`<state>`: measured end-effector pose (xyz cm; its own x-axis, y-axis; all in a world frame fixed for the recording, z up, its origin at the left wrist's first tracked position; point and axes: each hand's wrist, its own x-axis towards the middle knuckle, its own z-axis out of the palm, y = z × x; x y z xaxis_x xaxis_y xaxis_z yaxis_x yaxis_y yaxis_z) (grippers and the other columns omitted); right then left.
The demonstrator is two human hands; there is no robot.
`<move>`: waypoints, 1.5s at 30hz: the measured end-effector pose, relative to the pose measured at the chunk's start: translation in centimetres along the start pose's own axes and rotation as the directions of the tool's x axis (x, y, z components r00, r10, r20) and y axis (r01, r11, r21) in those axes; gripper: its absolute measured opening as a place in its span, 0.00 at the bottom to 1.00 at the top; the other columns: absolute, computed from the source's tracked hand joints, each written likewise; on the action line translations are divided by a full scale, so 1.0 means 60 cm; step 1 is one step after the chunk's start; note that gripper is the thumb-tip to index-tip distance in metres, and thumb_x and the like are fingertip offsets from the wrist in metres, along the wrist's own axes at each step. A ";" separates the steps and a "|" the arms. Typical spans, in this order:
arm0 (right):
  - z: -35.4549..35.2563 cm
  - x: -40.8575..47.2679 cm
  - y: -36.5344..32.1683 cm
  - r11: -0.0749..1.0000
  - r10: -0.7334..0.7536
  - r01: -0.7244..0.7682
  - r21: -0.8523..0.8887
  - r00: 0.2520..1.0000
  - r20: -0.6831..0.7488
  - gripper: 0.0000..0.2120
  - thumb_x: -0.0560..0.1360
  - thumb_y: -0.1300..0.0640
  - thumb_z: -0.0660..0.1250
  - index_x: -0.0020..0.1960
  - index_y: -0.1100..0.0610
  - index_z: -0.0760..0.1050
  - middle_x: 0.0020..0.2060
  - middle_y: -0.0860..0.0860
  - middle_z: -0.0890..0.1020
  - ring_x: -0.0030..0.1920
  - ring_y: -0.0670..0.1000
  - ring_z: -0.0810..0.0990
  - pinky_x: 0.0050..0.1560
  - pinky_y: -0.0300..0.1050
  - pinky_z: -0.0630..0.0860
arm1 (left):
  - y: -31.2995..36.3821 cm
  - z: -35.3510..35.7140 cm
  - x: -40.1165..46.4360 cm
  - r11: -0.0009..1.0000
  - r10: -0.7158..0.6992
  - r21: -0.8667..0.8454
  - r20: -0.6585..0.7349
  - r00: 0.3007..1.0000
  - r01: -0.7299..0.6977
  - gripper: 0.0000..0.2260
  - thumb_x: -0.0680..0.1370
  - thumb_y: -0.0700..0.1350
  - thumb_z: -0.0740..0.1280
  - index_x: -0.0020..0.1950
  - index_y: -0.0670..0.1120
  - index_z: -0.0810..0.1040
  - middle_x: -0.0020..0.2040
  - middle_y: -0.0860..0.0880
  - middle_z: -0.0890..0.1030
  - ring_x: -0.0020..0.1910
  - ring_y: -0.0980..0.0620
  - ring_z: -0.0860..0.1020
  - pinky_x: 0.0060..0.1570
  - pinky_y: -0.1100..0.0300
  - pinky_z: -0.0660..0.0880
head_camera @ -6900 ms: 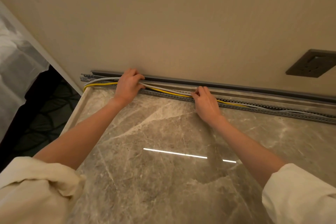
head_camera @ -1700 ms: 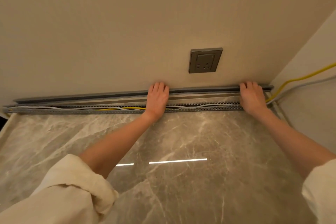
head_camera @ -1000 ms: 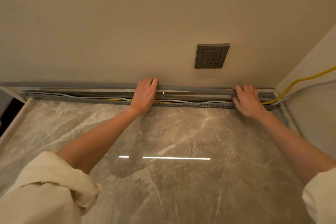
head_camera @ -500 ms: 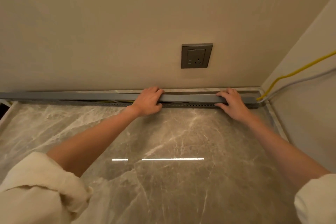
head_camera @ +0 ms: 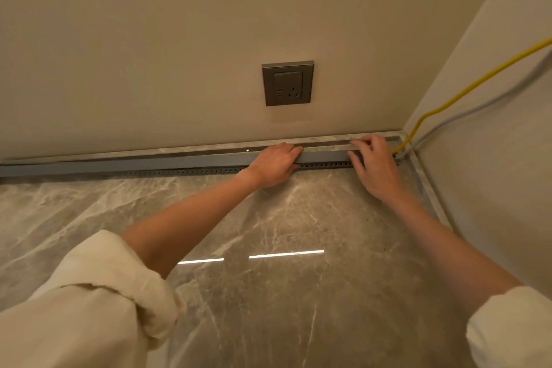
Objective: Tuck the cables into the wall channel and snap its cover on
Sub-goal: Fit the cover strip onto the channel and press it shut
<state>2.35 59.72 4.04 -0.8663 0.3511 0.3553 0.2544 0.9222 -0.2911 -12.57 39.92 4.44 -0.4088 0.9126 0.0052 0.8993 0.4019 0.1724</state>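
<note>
A long grey channel cover (head_camera: 134, 164) lies along the foot of the wall on top of the perforated cable channel (head_camera: 185, 171), whose slotted front edge shows below it. My left hand (head_camera: 273, 163) grips the cover near its middle, fingers over its top. My right hand (head_camera: 373, 160) holds the cover at its right end, close to the corner. A yellow cable (head_camera: 466, 91) and a grey cable (head_camera: 484, 101) come out of the channel's right end and run up the side wall. Inside the channel the cables are hidden by the cover.
A grey wall socket (head_camera: 287, 83) sits above the channel. The marble countertop (head_camera: 268, 248) spreads out in front of me, with a raised marble rim (head_camera: 430, 197) along the right side wall. My cream sleeves fill the lower corners.
The cover has come down from against the wall onto the channel, hiding the cables. Both hands have slid right along it, the right one reaching its end by the corner.
</note>
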 end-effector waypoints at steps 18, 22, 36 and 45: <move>0.003 -0.034 0.023 0.305 0.851 -0.596 0.743 0.521 0.070 0.23 0.75 0.52 0.67 0.62 0.64 0.65 0.50 0.56 0.73 0.49 0.54 0.74 0.49 0.43 0.70 | 0.075 0.001 0.049 0.992 -0.058 -0.113 -0.083 0.995 0.049 0.13 0.74 0.46 0.67 0.55 0.41 0.76 0.51 0.41 0.77 0.51 0.42 0.74 0.47 0.50 0.72; -0.007 -0.010 0.024 0.084 0.859 -0.555 0.827 0.462 0.222 0.30 0.72 0.45 0.69 0.66 0.60 0.66 0.54 0.51 0.74 0.53 0.50 0.74 0.51 0.41 0.68 | 0.070 -0.019 0.031 0.993 -0.046 -0.117 -0.097 0.994 0.035 0.12 0.74 0.46 0.67 0.54 0.41 0.76 0.49 0.42 0.77 0.50 0.42 0.74 0.46 0.49 0.72; -0.052 0.005 0.034 0.012 0.804 -0.438 0.899 0.539 0.252 0.24 0.81 0.46 0.55 0.30 0.55 0.70 0.30 0.52 0.78 0.33 0.50 0.79 0.28 0.45 0.81 | 0.069 -0.083 -0.017 0.994 -0.002 -0.111 -0.138 0.990 -0.013 0.12 0.73 0.46 0.69 0.54 0.42 0.76 0.50 0.42 0.78 0.50 0.42 0.75 0.43 0.53 0.70; -0.067 0.002 -0.015 -0.520 0.742 -0.071 0.851 0.456 0.492 0.24 0.77 0.40 0.59 0.31 0.56 0.68 0.20 0.49 0.79 0.27 0.50 0.82 0.28 0.40 0.79 | 0.077 -0.088 -0.027 0.992 -0.002 -0.124 -0.129 0.992 -0.014 0.12 0.74 0.46 0.69 0.53 0.42 0.76 0.49 0.43 0.78 0.50 0.42 0.75 0.42 0.54 0.69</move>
<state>3.77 59.60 7.90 -0.4173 0.7647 -0.4911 -0.4368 -0.6426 -0.6295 -8.59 39.90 10.45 -0.4272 0.8945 0.1318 0.8788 0.3766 0.2929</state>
